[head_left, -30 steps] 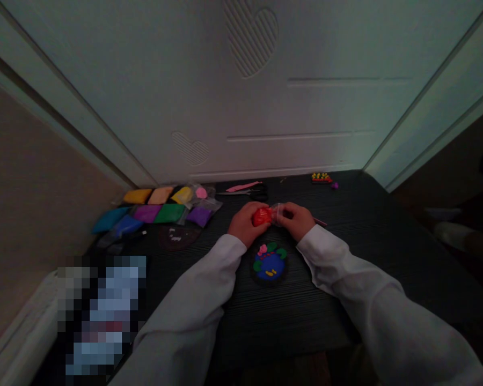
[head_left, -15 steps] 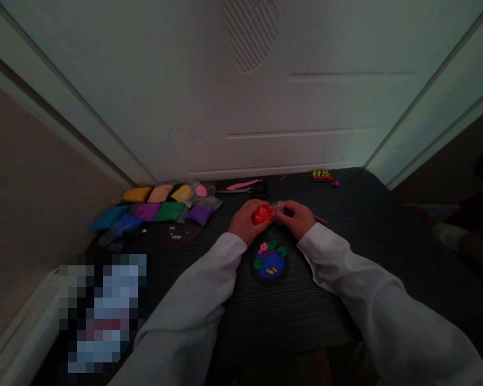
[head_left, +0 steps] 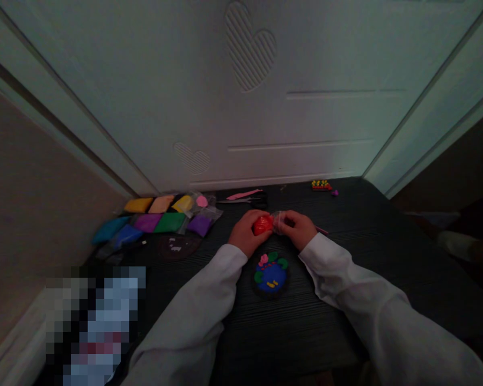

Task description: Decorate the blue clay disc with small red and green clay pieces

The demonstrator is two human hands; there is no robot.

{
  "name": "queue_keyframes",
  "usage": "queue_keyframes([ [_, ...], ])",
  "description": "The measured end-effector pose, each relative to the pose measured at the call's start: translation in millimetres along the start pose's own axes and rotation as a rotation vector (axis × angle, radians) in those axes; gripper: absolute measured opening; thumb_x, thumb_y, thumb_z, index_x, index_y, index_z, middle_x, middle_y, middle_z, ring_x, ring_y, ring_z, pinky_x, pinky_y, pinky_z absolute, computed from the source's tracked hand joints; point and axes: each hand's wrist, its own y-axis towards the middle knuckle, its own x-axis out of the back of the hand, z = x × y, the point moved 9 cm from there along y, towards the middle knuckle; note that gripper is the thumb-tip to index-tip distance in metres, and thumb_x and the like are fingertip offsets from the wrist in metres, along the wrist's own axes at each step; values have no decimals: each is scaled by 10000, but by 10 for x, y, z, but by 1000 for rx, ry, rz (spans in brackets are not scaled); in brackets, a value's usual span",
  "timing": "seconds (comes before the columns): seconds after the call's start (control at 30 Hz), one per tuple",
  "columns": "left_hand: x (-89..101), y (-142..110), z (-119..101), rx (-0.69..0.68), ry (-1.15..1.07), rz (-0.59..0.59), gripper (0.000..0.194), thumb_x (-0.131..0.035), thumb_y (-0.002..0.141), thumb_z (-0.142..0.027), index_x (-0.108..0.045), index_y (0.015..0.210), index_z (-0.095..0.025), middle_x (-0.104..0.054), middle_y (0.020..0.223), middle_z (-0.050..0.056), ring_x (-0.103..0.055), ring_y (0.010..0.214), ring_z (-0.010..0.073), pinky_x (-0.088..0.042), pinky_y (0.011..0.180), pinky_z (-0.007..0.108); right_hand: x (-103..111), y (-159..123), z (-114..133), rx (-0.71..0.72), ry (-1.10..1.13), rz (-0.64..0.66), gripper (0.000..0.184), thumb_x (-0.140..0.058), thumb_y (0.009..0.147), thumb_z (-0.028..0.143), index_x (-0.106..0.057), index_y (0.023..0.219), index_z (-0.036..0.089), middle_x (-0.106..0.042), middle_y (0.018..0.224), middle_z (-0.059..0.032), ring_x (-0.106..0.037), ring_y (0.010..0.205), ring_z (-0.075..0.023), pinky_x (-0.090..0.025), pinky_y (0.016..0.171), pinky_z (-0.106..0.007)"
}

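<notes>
My left hand (head_left: 245,234) is closed around a lump of red clay (head_left: 262,224) in a clear plastic bag (head_left: 277,220). My right hand (head_left: 300,228) pinches the bag's other end, fingers closed. Both hands meet above the dark table (head_left: 366,257). Just in front of them lies a round dark disc with a blue clay pond (head_left: 270,273), green pads and a pink flower.
Several bags of coloured clay (head_left: 161,217) lie at the left. Scissors (head_left: 245,201) and a pink tool (head_left: 243,194) rest near the white door (head_left: 265,107). A small clay piece (head_left: 321,185) sits at the back right. Another dark disc (head_left: 177,245) lies left.
The view has tilted slightly, so everything sits lower in the picture. My hands stay together on the red clay bag, with little visible movement.
</notes>
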Motion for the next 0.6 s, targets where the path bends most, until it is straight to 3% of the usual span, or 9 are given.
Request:
queue_keyframes([
  [0.3, 9, -6, -5, 10, -19, 1, 335, -592, 653, -206, -532, 981, -191, -554, 1021, 52, -509, 981, 176, -394, 890, 322, 41, -10, 45, 6, -8, -10, 144, -578, 673, 267, -647, 775, 192, -605, 733, -24, -533, 674, -152, -419, 652, -298],
  [0.6, 37, -8, 113, 74, -57, -19, 370, -591, 666, -230, -516, 1026, -192, -538, 1061, 56, -500, 1007, 183, -381, 903, 335, 63, 10, 1, -13, 151, -40, 103, -548, 690, 255, -597, 739, 179, -570, 785, -23, -523, 735, -144, -416, 698, -287],
])
